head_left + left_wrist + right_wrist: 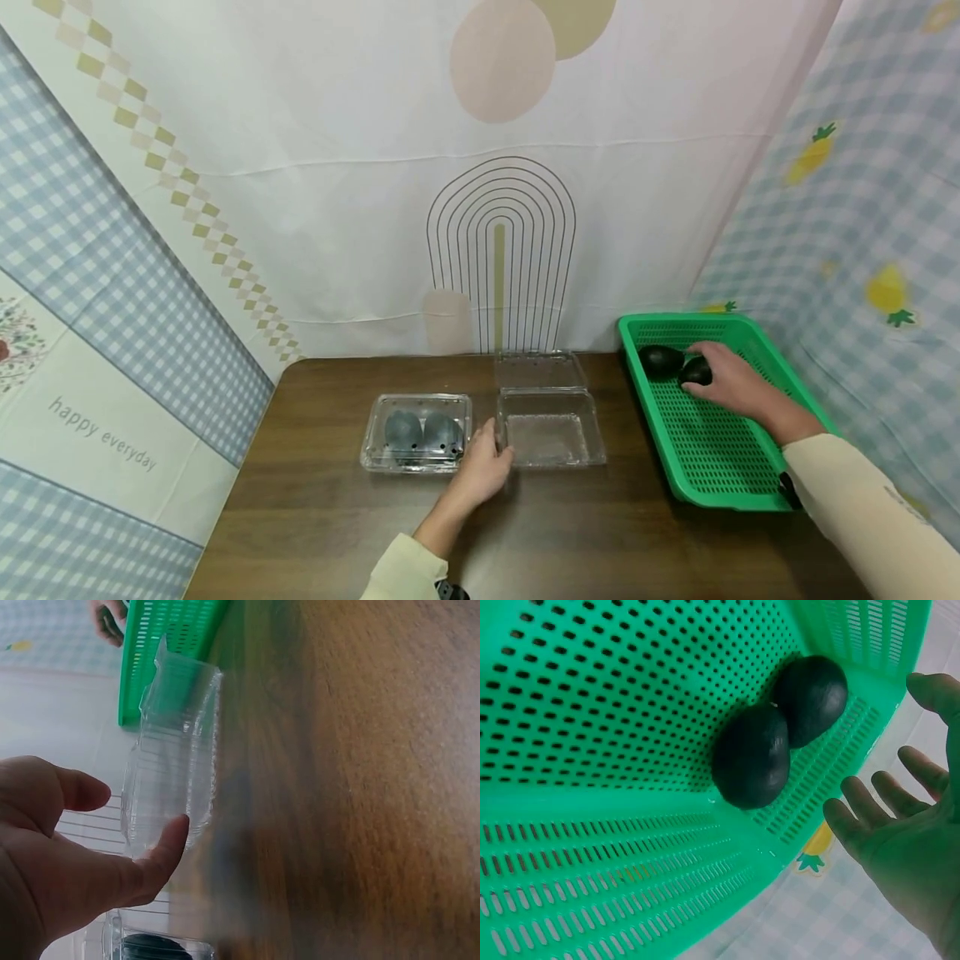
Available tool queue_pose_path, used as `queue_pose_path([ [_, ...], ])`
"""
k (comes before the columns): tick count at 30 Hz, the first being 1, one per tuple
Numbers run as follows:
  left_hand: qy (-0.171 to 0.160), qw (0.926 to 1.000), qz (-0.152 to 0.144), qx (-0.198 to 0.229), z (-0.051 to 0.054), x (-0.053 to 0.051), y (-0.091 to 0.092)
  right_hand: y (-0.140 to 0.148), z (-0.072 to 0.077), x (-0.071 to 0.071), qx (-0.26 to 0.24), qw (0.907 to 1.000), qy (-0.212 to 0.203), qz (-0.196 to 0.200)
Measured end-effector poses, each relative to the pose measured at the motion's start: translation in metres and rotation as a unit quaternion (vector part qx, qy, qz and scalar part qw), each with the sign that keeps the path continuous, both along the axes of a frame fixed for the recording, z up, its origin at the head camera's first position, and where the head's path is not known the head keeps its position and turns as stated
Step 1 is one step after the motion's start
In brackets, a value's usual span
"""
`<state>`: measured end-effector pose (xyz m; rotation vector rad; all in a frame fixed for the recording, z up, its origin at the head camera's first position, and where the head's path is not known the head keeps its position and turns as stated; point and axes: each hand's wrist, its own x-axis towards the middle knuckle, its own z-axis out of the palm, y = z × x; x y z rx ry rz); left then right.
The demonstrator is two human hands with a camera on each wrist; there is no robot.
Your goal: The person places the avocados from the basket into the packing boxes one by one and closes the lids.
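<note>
Two dark avocados, one left [660,362] and one right [696,372], lie side by side in the far part of the green basket [660,454]. Over the right one reaches my right hand [731,385]; in the right wrist view its fingers [866,802] are spread, apart from both fruits. My left hand [483,467] is at the left side of an open clear plastic box [547,437], its lid [542,372] tipped back. Thumb and finger are parted in the left wrist view, a fingertip [177,829] by the box's near end; contact cannot be told.
Left of the open box stands a closed clear box [375,433] with two dark fruits under its lid. The wooden table [315,500] meets a white cloth [360,250] at its back edge. A checked cloth [847,333] hangs beside the basket on the right.
</note>
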<state>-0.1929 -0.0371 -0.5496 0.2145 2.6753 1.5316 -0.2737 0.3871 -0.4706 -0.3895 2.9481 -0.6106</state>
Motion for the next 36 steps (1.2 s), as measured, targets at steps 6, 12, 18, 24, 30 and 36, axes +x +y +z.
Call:
queue_pose_path([
  [6, 0.006, 0.9999, 0.003, -0.011, -0.002, -0.002, 0.001, 0.004, 0.003, -0.017, 0.011, 0.9996, -0.026, -0.001],
  [12, -0.022, 0.9979, 0.007, 0.061, -0.005, -0.005, 0.004, 0.012, -0.002, -0.027, 0.019, 0.9985, -0.050, -0.011],
  [18, -0.058, 0.9888, 0.024, 0.135, -0.007, -0.005, 0.007, 0.022, -0.012, -0.033, 0.051, 0.9971, -0.054, -0.015],
  [24, -0.069, 0.9837, 0.027, 0.163, -0.008, -0.004, 0.007, 0.032, -0.019, -0.039, 0.055, 0.9957, -0.072, -0.022],
  [30, -0.095, 0.9757, 0.027, 0.196, -0.007, -0.003, 0.007, 0.039, -0.029, -0.045, 0.076, 0.9945, -0.072, -0.011],
  [36, -0.109, 0.9692, 0.030, 0.218, -0.005, -0.001, 0.008, 0.042, -0.033, -0.051, 0.062, 0.9945, -0.083, -0.012],
])
